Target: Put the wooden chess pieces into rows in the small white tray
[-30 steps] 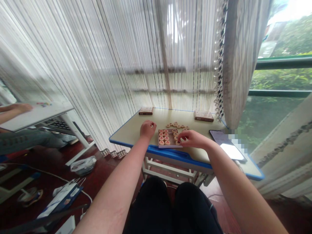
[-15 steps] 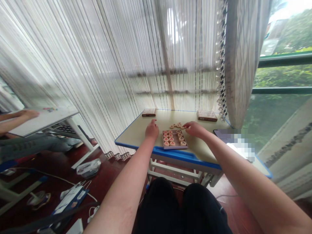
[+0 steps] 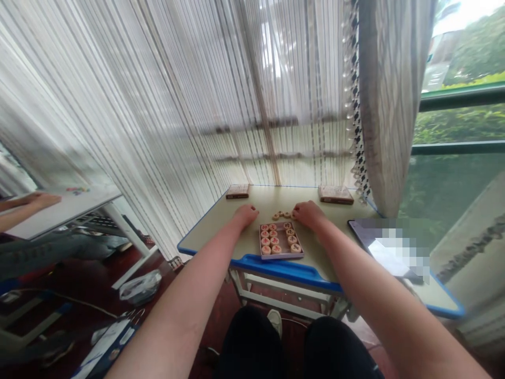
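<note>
The right hand (image 3: 310, 215) rests curled on the desk (image 3: 221, 226) just behind the tray (image 3: 280, 255), its fingertips at the loose discs (image 3: 282, 215) lying in a short row there. It looks closed around or onto the rightmost disc, though I cannot tell whether one is actually pinched. The left hand (image 3: 246, 215) sits loosely curled, knuckles up, on the desk left of that row, holding nothing that shows.

The tray lies near the front edge, between the 2 forearms, with about 11 discs set in rows and room left on one side.

The discs look like small wooden game pieces: light, stiff, smooth-faced and not fragile. They would likely slide easily on the desk top, and a thumb-and-finger pinch across the rim seems the sure hold. The tray is shallow and probably light, so it could shift if knocked.

2 flat boxes (image 3: 237, 191) sit at the far edge, a phone (image 3: 363, 231) at the right. Another person's hand (image 3: 43, 199) rests on a table (image 3: 79, 202) at left.
</note>
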Tool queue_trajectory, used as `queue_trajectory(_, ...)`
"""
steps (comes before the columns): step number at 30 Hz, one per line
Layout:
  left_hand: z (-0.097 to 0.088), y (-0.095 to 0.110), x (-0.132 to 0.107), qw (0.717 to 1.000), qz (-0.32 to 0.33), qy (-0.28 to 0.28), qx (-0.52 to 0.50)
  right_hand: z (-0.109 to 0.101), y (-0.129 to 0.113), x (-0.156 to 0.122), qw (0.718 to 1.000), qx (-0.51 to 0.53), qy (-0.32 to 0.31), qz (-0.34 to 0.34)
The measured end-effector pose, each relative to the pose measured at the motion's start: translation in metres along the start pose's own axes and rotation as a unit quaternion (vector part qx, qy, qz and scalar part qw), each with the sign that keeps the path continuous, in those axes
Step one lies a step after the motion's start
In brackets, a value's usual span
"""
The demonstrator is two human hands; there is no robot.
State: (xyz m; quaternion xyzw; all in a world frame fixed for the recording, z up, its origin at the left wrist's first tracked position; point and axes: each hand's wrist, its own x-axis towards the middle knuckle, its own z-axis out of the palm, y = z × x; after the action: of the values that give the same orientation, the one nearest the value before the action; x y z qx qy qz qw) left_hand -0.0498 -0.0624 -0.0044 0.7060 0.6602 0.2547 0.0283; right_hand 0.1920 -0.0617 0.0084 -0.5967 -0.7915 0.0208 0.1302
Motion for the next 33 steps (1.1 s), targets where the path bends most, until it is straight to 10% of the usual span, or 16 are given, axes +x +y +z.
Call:
queue_trajectory(6,0.009,0.006,0.026,0.992,0.116,0.048,-0.01,-0.003,0.001,0.004,1.0,-0.008,0.008,0.024)
queue_trajectory(25,0.022,-0.008,0.026,0.988,0.097,0.088,-0.082,0.004,0.007,0.012,0.996,-0.015,0.041,0.078)
queue_trajectory(33,0.022,-0.011,0.025,0.987,0.096,0.1,-0.085,-0.03,-0.038,-0.029,0.989,0.101,0.059,-0.094)
